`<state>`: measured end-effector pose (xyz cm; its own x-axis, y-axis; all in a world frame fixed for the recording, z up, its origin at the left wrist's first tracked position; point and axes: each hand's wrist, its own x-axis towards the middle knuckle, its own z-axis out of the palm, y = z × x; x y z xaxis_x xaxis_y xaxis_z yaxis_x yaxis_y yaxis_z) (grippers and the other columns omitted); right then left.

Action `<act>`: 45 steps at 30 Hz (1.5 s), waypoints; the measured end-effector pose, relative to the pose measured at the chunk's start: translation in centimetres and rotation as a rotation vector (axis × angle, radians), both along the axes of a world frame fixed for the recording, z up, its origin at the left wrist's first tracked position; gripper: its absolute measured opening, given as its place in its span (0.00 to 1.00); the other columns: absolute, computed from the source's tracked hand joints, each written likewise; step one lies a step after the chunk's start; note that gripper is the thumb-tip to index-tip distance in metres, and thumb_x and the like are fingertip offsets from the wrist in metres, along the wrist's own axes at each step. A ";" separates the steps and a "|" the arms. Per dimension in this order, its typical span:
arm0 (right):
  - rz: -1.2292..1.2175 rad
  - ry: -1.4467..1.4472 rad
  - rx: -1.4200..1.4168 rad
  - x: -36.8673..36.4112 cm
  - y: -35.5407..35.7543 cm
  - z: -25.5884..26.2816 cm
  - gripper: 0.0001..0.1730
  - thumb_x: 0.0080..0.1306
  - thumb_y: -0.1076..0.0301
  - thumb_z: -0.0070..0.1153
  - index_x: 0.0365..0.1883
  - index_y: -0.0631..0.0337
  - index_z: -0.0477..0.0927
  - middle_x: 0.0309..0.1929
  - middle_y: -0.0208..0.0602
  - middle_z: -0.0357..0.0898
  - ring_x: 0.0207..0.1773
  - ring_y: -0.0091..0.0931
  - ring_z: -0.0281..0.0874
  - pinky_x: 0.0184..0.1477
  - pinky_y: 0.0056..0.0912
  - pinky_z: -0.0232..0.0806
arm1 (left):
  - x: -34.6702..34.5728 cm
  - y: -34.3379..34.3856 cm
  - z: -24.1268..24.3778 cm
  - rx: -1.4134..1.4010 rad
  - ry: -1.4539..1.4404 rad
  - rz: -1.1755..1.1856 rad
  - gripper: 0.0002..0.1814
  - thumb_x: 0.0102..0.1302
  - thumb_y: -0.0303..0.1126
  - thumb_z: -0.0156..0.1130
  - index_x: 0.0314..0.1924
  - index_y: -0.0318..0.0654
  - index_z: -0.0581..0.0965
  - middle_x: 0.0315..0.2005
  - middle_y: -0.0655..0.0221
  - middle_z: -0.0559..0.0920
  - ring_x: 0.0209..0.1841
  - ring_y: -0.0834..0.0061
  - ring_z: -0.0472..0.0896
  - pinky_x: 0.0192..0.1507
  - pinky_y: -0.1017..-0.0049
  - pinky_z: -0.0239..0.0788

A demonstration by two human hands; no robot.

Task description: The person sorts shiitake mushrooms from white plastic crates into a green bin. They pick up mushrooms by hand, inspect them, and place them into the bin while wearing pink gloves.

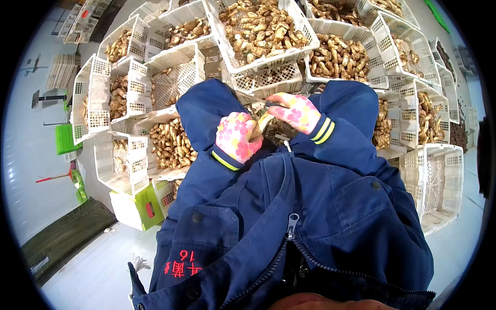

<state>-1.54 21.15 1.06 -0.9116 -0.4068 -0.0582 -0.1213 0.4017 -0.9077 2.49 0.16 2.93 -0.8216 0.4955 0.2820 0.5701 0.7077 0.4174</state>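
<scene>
My left hand (239, 136), in a pink flower-patterned glove, is closed around a mushroom (265, 121) with a pale stem that points up and right. Its cap end is largely hidden in the glove. My right hand (296, 111), gloved alike, grips a knife by its dark handle (273, 104). The thin blade (248, 96) reaches left, above the mushroom. Both hands are over my lap, between my blue-trousered knees. Beyond them, a white plastic crate (271, 64) heaped with brown mushrooms (263, 29) rests on a lower crate (267, 80).
More perforated crates ring me, such as one with mushrooms (339, 58) at upper right and one (172, 145) by my left leg. A white crate (441, 190) stands at right. A green-and-white box (135, 209) sits at left, near a red-handled tool (54, 178).
</scene>
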 end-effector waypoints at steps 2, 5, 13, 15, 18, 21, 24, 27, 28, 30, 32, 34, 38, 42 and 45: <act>-0.020 0.051 0.133 0.0 -0.8 0.2 0.19 0.63 0.59 0.54 0.46 0.66 0.77 0.38 0.52 0.79 0.43 0.42 0.78 0.44 0.35 0.68 | 0.1 -0.1 -0.2 -0.025 0.059 -0.012 0.13 0.39 0.30 0.69 0.28 0.41 0.76 0.28 0.69 0.76 0.36 0.62 0.75 0.36 0.65 0.64; -0.130 -0.135 0.012 -0.4 -1.1 -0.1 0.19 0.62 0.61 0.56 0.45 0.68 0.77 0.32 0.43 0.80 0.36 0.28 0.78 0.40 0.30 0.67 | 0.0 -0.1 0.9 -0.007 0.080 -0.009 0.14 0.38 0.30 0.69 0.27 0.41 0.75 0.28 0.68 0.76 0.35 0.61 0.75 0.36 0.64 0.64; -0.118 -0.043 0.545 -4.0 3.2 -3.7 0.23 0.63 0.55 0.56 0.49 0.63 0.76 0.35 0.43 0.82 0.38 0.37 0.79 0.43 0.37 0.69 | -0.4 -0.5 1.4 -0.004 0.095 0.011 0.14 0.38 0.27 0.69 0.28 0.39 0.75 0.27 0.66 0.75 0.35 0.60 0.75 0.36 0.63 0.66; -0.157 -0.021 0.343 -1.9 3.1 -3.3 0.23 0.63 0.53 0.54 0.48 0.62 0.77 0.44 0.49 0.79 0.48 0.42 0.77 0.49 0.40 0.68 | -0.1 -0.9 1.3 -0.047 0.060 0.049 0.13 0.38 0.27 0.69 0.27 0.39 0.75 0.27 0.66 0.75 0.34 0.60 0.75 0.36 0.63 0.66; -0.014 0.105 0.107 0.1 1.8 1.1 0.20 0.63 0.56 0.54 0.45 0.64 0.77 0.40 0.50 0.80 0.44 0.43 0.78 0.41 0.40 0.70 | -0.2 -1.5 1.0 -0.089 0.095 0.118 0.12 0.40 0.30 0.69 0.26 0.40 0.76 0.28 0.66 0.75 0.34 0.61 0.74 0.34 0.63 0.64; 0.311 0.618 0.280 2.4 1.0 1.7 0.11 0.60 0.64 0.54 0.37 0.61 0.78 0.38 0.42 0.78 0.35 0.39 0.78 0.35 0.41 0.71 | -0.4 -1.5 1.3 -0.131 0.100 0.155 0.11 0.42 0.33 0.68 0.26 0.41 0.76 0.28 0.67 0.74 0.34 0.61 0.73 0.34 0.64 0.64; 0.307 0.662 0.260 3.5 0.8 1.0 0.10 0.59 0.67 0.52 0.37 0.61 0.78 0.39 0.43 0.77 0.34 0.39 0.78 0.34 0.40 0.70 | -0.5 -1.3 1.0 -0.178 0.083 0.165 0.11 0.43 0.35 0.67 0.25 0.40 0.76 0.27 0.67 0.74 0.34 0.62 0.73 0.34 0.63 0.63; 0.332 0.577 0.212 3.7 0.1 0.6 0.11 0.59 0.65 0.52 0.38 0.61 0.78 0.38 0.43 0.77 0.35 0.39 0.78 0.35 0.39 0.70 | -0.1 -1.9 0.9 -0.259 0.022 0.169 0.12 0.43 0.37 0.67 0.26 0.41 0.77 0.28 0.66 0.74 0.36 0.62 0.73 0.35 0.63 0.63; 0.270 0.178 0.099 4.0 -0.2 0.4 0.11 0.62 0.65 0.51 0.38 0.61 0.78 0.33 0.44 0.77 0.35 0.41 0.77 0.35 0.40 0.69 | -0.1 -1.8 1.0 -0.303 -0.012 0.179 0.12 0.43 0.38 0.67 0.27 0.41 0.77 0.30 0.67 0.75 0.38 0.63 0.73 0.38 0.64 0.63; 0.236 0.181 0.151 4.1 -0.3 0.5 0.11 0.63 0.64 0.50 0.39 0.61 0.78 0.31 0.45 0.78 0.34 0.41 0.77 0.36 0.42 0.69 | -0.1 -1.6 0.8 -0.335 -0.020 0.186 0.12 0.45 0.40 0.66 0.27 0.41 0.78 0.31 0.67 0.75 0.40 0.65 0.73 0.40 0.65 0.62; 0.315 0.553 0.211 3.8 0.2 0.3 0.14 0.65 0.60 0.48 0.39 0.60 0.78 0.26 0.48 0.78 0.33 0.44 0.77 0.37 0.45 0.69 | -0.3 -1.5 0.2 -0.322 -0.007 0.145 0.11 0.46 0.39 0.65 0.27 0.42 0.77 0.31 0.67 0.75 0.40 0.65 0.73 0.40 0.65 0.62; 0.207 0.346 0.296 4.1 -0.3 0.5 0.15 0.64 0.58 0.49 0.39 0.59 0.78 0.27 0.47 0.78 0.34 0.43 0.78 0.37 0.45 0.69 | -0.2 -1.6 0.0 -0.288 0.056 0.106 0.10 0.45 0.37 0.65 0.26 0.42 0.77 0.29 0.67 0.75 0.38 0.65 0.73 0.37 0.64 0.62; 0.130 0.266 0.353 3.9 0.3 -0.1 0.14 0.64 0.57 0.50 0.39 0.57 0.78 0.26 0.46 0.79 0.33 0.43 0.78 0.37 0.45 0.69 | -0.6 -1.4 -0.2 -0.204 0.214 0.058 0.09 0.42 0.33 0.66 0.24 0.42 0.75 0.24 0.68 0.73 0.33 0.63 0.74 0.33 0.63 0.62; 0.093 0.284 0.347 3.6 0.4 0.8 0.12 0.64 0.63 0.50 0.38 0.62 0.78 0.30 0.47 0.78 0.34 0.42 0.78 0.35 0.42 0.69 | -0.3 -1.7 0.4 -0.242 0.226 0.052 0.07 0.44 0.32 0.63 0.21 0.44 0.73 0.23 0.70 0.73 0.34 0.66 0.73 0.34 0.65 0.62; 0.129 0.226 0.346 3.1 1.1 0.0 0.13 0.64 0.65 0.49 0.39 0.65 0.78 0.33 0.48 0.78 0.35 0.42 0.78 0.35 0.40 0.69 | -0.3 -2.1 -0.5 -0.230 0.245 0.049 0.07 0.45 0.31 0.63 0.18 0.45 0.72 0.20 0.71 0.71 0.32 0.67 0.73 0.34 0.67 0.61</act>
<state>1.55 22.21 1.07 -0.8601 -0.5099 -0.0155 -0.3709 0.6459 -0.6672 2.19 -1.91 2.40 -0.7680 0.5303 0.3591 0.5963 0.7967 0.0987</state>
